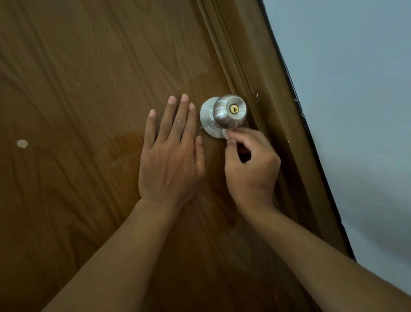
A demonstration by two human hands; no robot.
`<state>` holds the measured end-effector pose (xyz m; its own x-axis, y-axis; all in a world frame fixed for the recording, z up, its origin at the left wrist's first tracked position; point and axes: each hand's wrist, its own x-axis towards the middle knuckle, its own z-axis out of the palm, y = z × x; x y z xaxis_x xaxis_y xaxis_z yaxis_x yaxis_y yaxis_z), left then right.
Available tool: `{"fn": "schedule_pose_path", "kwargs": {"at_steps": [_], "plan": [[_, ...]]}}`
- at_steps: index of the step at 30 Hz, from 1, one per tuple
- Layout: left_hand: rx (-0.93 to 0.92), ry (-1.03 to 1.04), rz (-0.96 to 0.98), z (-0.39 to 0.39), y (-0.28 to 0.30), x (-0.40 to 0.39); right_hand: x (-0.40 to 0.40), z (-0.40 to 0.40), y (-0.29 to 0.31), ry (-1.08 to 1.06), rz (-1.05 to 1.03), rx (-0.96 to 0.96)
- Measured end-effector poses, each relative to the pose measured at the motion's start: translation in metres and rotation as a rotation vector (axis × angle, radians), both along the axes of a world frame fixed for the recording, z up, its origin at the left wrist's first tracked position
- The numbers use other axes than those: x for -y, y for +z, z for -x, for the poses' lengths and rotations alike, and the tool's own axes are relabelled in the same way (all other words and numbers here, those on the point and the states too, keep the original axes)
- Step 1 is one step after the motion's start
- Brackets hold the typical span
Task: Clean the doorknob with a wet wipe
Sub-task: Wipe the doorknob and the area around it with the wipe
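Silver doorknob (230,110) on brown wooden door (73,117), left hand (171,156) flat on the door at the knob's eight o'clock, fingers straight, right hand (250,164) at five o'clock, fingertips pinching a small whitish wet wipe (224,132) against the knob's underside, grey wall (366,94) at three o'clock.

Brown wooden door (73,117), pale wall (366,94)

Left grip (171,156) flat, fingers straight; right grip (249,162) curled, fingertips pinched.
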<state>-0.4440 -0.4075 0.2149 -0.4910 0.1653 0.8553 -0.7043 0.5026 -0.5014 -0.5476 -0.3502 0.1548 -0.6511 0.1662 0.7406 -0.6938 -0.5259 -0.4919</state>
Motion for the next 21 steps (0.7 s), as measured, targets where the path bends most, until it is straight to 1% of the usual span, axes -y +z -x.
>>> {"fn": "schedule_pose_path", "kwargs": {"at_steps": [2,6,9,13,19,21], "plan": [[-0.023,-0.005,0.002,-0.001,0.0,0.0,0.002,-0.001,-0.001,-0.028,-0.002,-0.072],[-0.046,-0.018,-0.006,-0.002,0.001,0.0,0.009,-0.01,0.003,0.079,0.077,0.014],[-0.04,-0.026,-0.015,-0.002,0.0,-0.001,0.012,-0.013,-0.003,0.103,0.086,0.011],[-0.042,-0.028,-0.011,-0.003,0.0,0.001,0.014,-0.019,0.014,0.175,0.147,0.072],[-0.027,-0.052,-0.016,-0.003,-0.001,0.001,0.015,-0.019,0.007,0.283,0.16,0.22],[-0.022,-0.063,-0.014,-0.004,-0.001,0.001,0.016,-0.021,0.015,0.309,0.168,0.231]]}}
